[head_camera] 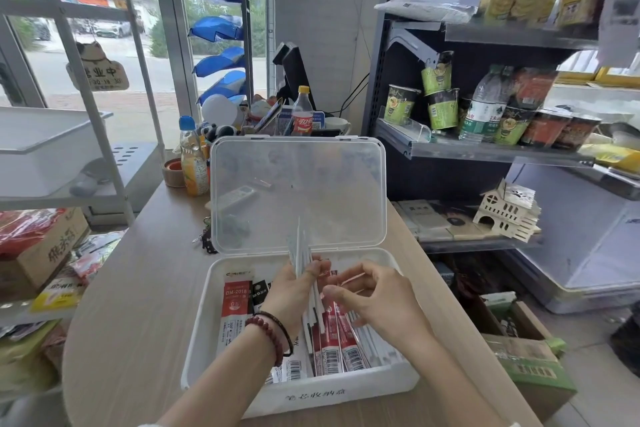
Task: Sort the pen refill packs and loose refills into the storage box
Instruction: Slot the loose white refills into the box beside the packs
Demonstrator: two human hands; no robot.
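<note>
1. Our left hand (294,282) grips a bunch of thin white refills (300,246), standing up over the box (311,392).
2. Our right hand (374,295) is curled just beside them; we cannot tell if it holds one.
3. Red packs (337,340) lie in the box.

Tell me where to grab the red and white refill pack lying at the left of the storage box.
Pinch the white header end nearest the lid, coming straight down. The pack lies flat and lengthwise by the left wall of the storage box. That end is bare, while the left hand's forearm crosses its lower end.
</note>
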